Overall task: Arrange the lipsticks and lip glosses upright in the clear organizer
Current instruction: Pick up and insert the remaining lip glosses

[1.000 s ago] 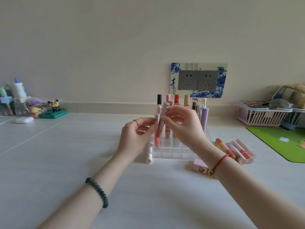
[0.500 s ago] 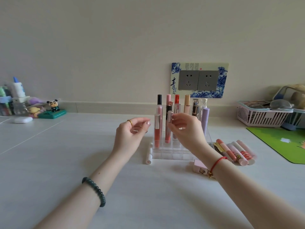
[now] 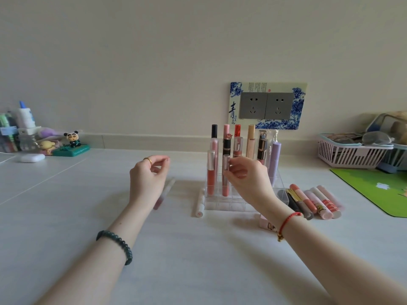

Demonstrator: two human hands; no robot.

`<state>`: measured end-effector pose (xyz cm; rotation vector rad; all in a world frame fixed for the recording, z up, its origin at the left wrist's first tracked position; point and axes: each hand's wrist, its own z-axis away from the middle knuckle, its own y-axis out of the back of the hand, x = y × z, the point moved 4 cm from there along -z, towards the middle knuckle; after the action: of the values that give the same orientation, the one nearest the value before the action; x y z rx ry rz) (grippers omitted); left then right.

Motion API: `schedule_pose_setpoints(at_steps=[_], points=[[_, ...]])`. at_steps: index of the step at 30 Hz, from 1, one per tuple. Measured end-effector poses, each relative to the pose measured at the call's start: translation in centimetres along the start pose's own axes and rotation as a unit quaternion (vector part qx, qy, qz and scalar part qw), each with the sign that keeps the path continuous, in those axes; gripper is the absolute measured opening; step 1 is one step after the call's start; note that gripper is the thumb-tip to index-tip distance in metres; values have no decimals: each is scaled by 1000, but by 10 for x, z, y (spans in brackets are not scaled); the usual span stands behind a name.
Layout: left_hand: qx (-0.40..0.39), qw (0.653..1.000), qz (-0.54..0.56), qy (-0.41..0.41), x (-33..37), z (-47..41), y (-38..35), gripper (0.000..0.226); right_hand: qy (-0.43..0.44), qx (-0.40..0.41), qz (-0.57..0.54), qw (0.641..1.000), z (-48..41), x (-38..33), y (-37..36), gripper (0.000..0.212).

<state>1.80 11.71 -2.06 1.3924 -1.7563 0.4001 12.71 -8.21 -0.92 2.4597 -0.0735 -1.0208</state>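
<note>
The clear organizer [image 3: 231,206] sits on the white table [image 3: 176,260], near the wall; lots of tubes stand up straight in it. The right hand [image 3: 248,179] is at its front w/ thumb & fingertips curled round the pink gloss [image 3: 225,186], pinching it just under the silver cap; that gloss stands upright in a front slot. The next slot to the left has the orange gloss [image 3: 210,179], also upright; no hand touches it. Behind them is a row of taller tubes; the purple tube [image 3: 275,159] stands at the right end. The left hand [image 3: 147,179] is up over the table, apart from the organizer; fingers loosely curled, thumb near the pointer finger, nothing in it. A blurry tube [image 3: 164,195] shows just past that hand; can't tell if it touches the table. A white tube [image 3: 200,205] lies flat right beside the organizer's left wall; a bunch of loose tubes [image 3: 317,202] lie side by side on the right.
</note>
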Motion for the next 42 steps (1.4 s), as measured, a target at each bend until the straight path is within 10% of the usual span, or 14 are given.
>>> schedule_pose_setpoints(at_steps=[10, 29, 42], points=[[-169, 935, -305, 70, -21, 6, -1, 36, -10, 1, 12, 1000, 0, 2, -1, 24], [-190, 941, -275, 59, -22, 7, -5, 17, -5, -14, 33, 999, 0, 3, 0, 33], [-29, 994, -98, 36, -7, 2, -3, 21, 4, 36, 27, 999, 2, -1, 16, 27]])
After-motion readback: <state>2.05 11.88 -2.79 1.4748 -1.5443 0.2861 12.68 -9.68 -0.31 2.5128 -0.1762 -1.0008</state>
